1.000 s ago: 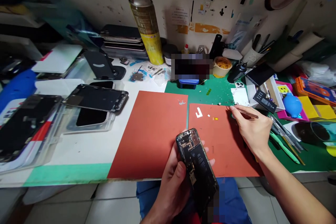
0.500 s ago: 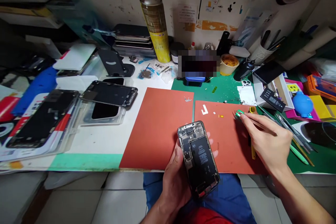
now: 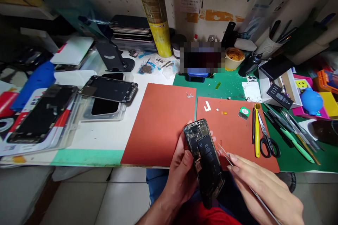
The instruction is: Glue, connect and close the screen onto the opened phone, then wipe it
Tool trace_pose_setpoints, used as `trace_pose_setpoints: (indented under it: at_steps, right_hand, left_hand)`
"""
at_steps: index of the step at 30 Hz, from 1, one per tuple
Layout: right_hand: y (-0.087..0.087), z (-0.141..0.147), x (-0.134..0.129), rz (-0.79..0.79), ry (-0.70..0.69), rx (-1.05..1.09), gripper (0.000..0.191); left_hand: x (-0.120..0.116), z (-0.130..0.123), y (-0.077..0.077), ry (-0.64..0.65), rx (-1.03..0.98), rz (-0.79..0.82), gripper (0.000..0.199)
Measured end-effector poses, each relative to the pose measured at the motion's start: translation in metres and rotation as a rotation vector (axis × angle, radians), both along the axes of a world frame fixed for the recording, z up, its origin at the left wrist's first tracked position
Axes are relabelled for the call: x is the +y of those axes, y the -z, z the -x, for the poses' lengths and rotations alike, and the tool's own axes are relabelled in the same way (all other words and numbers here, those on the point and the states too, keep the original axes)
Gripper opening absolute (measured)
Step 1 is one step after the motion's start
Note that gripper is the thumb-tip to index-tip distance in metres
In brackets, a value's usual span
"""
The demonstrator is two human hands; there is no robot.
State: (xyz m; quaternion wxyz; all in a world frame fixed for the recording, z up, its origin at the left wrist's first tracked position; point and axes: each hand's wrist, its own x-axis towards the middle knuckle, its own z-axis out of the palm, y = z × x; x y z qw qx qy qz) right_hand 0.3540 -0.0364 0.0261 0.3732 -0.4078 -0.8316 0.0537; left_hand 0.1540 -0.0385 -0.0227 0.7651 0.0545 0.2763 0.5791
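My left hand [image 3: 181, 172] grips an opened phone [image 3: 207, 160], tilted, with its battery and circuit board bare, above the table's front edge. In my right hand [image 3: 264, 186] is a pair of metal tweezers [image 3: 229, 160], whose tips point toward the phone's right side, apart from it as far as I can tell. On the orange mat [image 3: 237, 133] behind lie a small green-and-white piece [image 3: 244, 113], a white J-shaped piece [image 3: 207, 106] and a small yellow piece [image 3: 224, 113].
Scissors [image 3: 268, 142] and a yellow-handled brush [image 3: 257, 130] lie right of my hands, beside several tools including a light-green one [image 3: 297, 146]. Detached phone screens [image 3: 43, 114] lie at left. A spray can [image 3: 155, 17] stands at the back.
My right hand has come from the green-and-white piece back toward the phone with the tweezers, uncovering the scissors. The green-and-white piece stays on the mat. The phone is tilted more.
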Motion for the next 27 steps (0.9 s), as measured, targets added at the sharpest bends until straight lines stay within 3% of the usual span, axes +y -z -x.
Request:
trace_pose_setpoints:
  at_steps: [8, 14, 27]
  right_hand:
    - [0.015, 0.006, -0.001, -0.016, -0.039, 0.037, 0.053]
    - [0.027, -0.002, -0.008, -0.011, -0.086, 0.036, 0.055]
    - [0.032, -0.013, -0.01, 0.016, -0.134, -0.132, 0.052]
  left_hand:
    - [0.001, -0.002, -0.002, -0.001, 0.029, -0.068, 0.092]
    - [0.001, -0.001, 0.0, 0.007, 0.018, -0.058, 0.093]
    - [0.001, -0.001, -0.001, 0.011, 0.032, -0.04, 0.091]
